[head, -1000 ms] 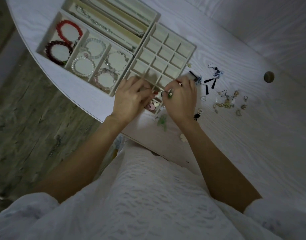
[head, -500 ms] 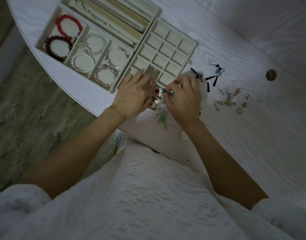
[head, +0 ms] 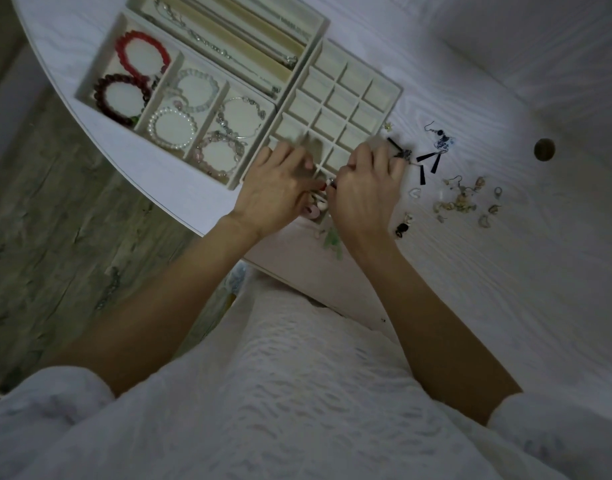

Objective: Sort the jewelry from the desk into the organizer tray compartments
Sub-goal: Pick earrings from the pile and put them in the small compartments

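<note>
Both hands meet over the near rows of the small-cell organizer tray [head: 339, 95]. The right hand [head: 365, 199] has its fingers curled, thumb and forefinger closed at its inner edge on a small piece of jewelry [head: 331, 182] with a red and metallic glint; too little of the piece shows to name its type or its long axis. The left hand [head: 280, 192] lies just beside it, fingers bent loosely over the tray cells, fingertips blurred; whether it also pinches the piece or only steadies it cannot be told. The held piece sits directly between the two grips, above the near cells, where pale and pink pieces [head: 315, 209] already lie just below it. The relation the coming move turns on, by judgement: the open cells lie beyond the grip, away from the person, so the drop is short and either hand could make it, the right being the one with the clear hold. The unsorted earrings and rings [head: 462, 200] lie scattered on the tabletop [head: 505, 289] to the outer side of the right grip, with black bar earrings [head: 427, 161] nearer its knuckles, so the right hand is the nearer for the next pick. A green piece [head: 332, 242] lies just under the right wrist, partly hidden. The nearest tray cells are covered by both hands.
</note>
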`<state>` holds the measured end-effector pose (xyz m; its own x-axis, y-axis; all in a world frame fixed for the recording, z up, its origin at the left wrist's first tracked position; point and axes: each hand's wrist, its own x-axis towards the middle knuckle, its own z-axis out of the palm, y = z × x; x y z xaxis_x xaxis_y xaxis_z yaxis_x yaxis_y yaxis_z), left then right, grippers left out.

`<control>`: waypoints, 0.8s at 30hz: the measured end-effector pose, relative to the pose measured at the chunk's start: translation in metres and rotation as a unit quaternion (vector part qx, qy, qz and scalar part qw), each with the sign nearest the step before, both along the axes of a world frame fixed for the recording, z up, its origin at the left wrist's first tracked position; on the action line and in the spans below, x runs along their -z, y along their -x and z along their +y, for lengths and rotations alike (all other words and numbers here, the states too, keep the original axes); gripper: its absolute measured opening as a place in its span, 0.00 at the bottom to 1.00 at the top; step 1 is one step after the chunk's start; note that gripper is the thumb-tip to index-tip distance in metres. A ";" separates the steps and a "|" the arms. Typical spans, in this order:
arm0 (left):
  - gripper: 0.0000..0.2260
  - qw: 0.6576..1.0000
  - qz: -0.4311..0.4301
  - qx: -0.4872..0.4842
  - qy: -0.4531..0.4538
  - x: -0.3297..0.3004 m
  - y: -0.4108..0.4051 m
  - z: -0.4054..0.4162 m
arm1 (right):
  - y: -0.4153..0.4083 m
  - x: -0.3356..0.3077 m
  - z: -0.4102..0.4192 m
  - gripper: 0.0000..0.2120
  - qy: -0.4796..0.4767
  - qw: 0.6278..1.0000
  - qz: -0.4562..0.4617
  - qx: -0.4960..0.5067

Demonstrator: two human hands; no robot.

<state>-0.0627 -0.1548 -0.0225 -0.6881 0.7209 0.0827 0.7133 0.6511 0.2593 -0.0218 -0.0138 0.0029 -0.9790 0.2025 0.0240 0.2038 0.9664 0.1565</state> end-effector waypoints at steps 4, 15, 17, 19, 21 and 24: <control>0.14 1.000 -0.001 0.015 -0.012 0.004 0.005 -0.004 | -0.001 0.009 -0.004 0.03 0.013 0.999 0.027 0.012; 0.11 0.998 -0.007 0.014 -0.064 0.009 0.005 -0.003 | -0.031 0.010 0.020 0.02 0.206 0.961 0.185 -0.024; 0.13 0.994 -0.044 -0.007 -0.101 0.005 0.002 -0.001 | -0.052 0.004 0.035 0.04 0.247 0.953 0.175 0.026; 0.13 0.987 -0.060 -0.031 -0.147 -0.004 -0.005 0.005 | -0.078 -0.002 0.051 0.06 0.275 0.944 0.160 0.084; 0.11 0.977 -0.079 -0.030 -0.197 -0.014 -0.018 0.015 | -0.103 -0.008 0.067 0.07 0.303 0.938 0.112 0.127; 0.10 0.964 -0.137 0.011 -0.228 -0.023 -0.052 0.035 | -0.138 -0.007 0.089 0.11 0.351 0.921 -0.019 0.169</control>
